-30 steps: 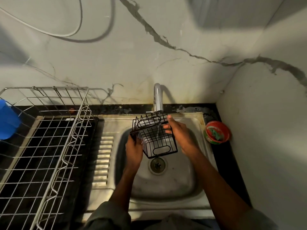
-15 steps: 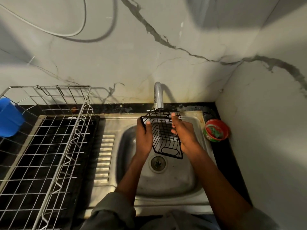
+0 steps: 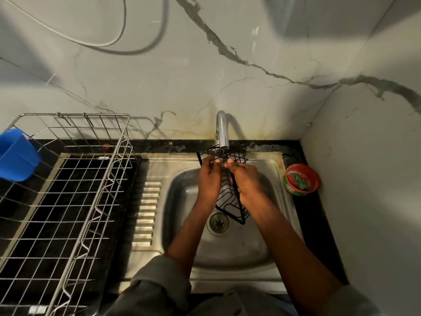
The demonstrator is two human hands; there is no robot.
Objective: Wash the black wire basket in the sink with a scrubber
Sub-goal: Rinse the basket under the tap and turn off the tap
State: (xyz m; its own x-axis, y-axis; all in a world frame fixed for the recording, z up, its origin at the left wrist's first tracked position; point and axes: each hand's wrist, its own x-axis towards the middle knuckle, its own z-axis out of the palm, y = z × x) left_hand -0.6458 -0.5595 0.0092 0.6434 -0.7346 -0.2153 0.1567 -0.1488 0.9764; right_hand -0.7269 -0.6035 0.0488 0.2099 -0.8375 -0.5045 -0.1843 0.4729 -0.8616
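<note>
Between both hands (image 3: 208,179), black wire basket (image 3: 230,201)

I see both hands at frame centre holding the black wire basket (image 3: 230,201) upright over the sink (image 3: 257,245), its top under the tap (image 3: 221,131). My left hand (image 3: 208,181) and right hand (image 3: 245,182) grip its sides. A wire dish rack (image 3: 68,201) fills the left; a red bowl (image 3: 301,179) sits on the worktop (image 3: 319,215) at right.

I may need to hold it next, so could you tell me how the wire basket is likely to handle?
The basket is open thin wire, so probably light and fairly stiff. Both hands, left and right, hold it under the tap, so it may be wet and slippery.
</note>
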